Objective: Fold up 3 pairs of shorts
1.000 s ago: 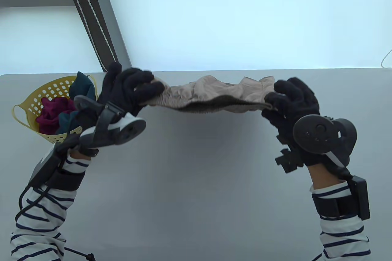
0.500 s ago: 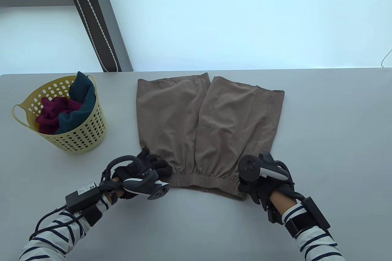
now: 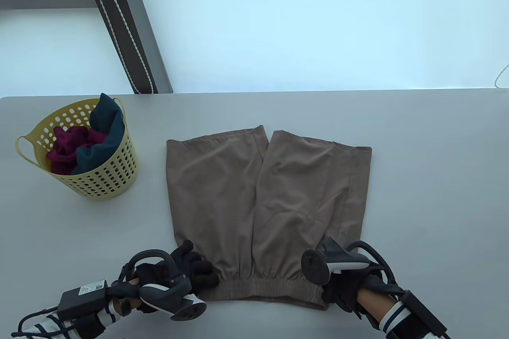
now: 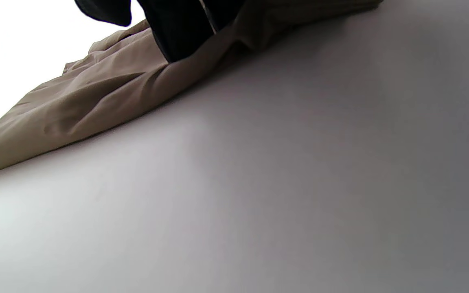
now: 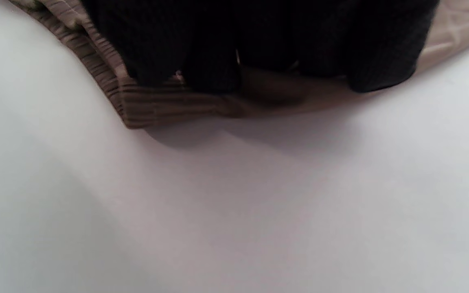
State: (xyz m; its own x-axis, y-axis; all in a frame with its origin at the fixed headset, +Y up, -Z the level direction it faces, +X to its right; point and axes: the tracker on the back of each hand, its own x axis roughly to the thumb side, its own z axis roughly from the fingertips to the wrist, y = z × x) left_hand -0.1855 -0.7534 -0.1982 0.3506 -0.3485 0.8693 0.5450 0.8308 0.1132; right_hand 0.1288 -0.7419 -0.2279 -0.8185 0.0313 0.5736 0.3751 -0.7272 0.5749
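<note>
I have my left hand clamped on the left end of the waistband of the brown shorts, fingers curled over the elastic where it meets the gathered cloth. In the left wrist view the gloved fingers come down onto the fabric, which trails away along the grey table. My right hand grips the waistband's other end; the right wrist view shows its fingers bunched over the ribbed corner of the band, pinching it, with that corner lifted slightly and casting a shadow on the table. In the table view much of this hand sits under its tracker, so I read the grip from the wrist camera.

From the waistband, which lies between my hands at the near edge, the shorts spread flat away from me, both legs side by side with a narrow slit between them, hems at the far end. The cloth shows a few soft creases but no fold.

Well to the left of the shorts, and beyond my left hand, stands a yellow perforated basket holding a maroon garment and a dark teal garment, the teal one poking above the rim
</note>
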